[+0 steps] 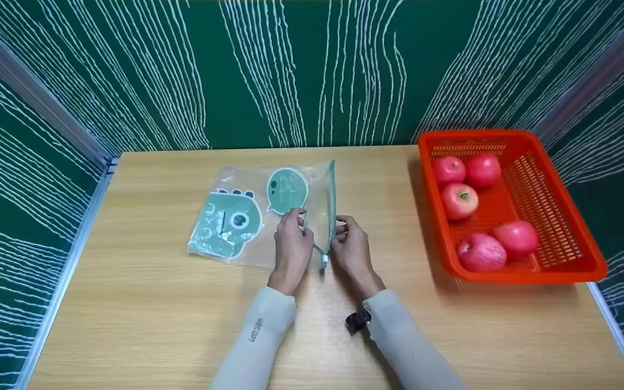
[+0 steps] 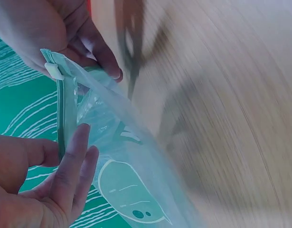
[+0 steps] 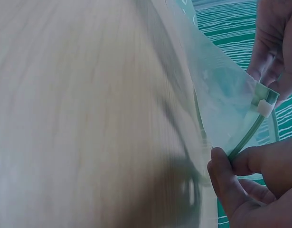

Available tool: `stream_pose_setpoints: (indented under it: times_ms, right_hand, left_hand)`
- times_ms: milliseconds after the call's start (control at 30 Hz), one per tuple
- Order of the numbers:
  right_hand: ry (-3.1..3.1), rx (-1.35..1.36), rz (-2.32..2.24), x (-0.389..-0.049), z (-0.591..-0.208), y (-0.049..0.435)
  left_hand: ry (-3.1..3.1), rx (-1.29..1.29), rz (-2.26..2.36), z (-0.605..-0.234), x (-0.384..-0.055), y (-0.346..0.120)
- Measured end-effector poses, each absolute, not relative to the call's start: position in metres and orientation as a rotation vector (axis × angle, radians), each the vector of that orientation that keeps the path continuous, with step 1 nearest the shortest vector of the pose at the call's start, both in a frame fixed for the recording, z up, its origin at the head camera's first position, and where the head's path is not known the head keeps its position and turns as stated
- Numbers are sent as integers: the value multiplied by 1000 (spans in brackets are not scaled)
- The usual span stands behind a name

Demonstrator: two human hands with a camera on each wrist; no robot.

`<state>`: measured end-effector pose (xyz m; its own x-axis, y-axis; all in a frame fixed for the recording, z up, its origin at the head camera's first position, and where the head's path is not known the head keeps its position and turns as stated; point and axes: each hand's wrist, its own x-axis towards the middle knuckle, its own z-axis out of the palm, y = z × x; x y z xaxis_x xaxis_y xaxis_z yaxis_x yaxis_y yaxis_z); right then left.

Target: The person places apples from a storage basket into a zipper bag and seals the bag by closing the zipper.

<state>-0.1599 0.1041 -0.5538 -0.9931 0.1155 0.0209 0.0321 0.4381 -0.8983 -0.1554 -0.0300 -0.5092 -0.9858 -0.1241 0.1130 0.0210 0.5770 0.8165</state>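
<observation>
A clear zip bag [image 1: 247, 216] with a green cartoon dinosaur print lies on the table, its green-edged mouth toward the right. My left hand [image 1: 293, 241] pinches one edge of that mouth near the front corner. On the other edge, my right hand [image 1: 352, 250] holds the green strip between thumb and fingers. Between the hands the mouth stands parted, as the right wrist view shows with its green zip strip [image 3: 250, 133]. A white slider [image 2: 54, 71] sits at the front end of the zip. The bag holds nothing visible.
An orange plastic basket [image 1: 566, 216] stands at the right of the wooden table [image 1: 144, 319], with several red apples [image 1: 459, 201] inside. Green panels [image 1: 312, 76] with white wavy lines enclose the back and sides. A dark band [image 1: 357, 320] is at the right wrist.
</observation>
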Motion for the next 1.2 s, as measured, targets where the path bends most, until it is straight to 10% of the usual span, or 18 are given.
stream_pose_setpoints:
  times_ms: [1200]
  right_hand:
    - [-2532, -282, 1747, -163, -554, 123]
  left_hand:
    - [-2510, 116, -1478, -492, -150, -30]
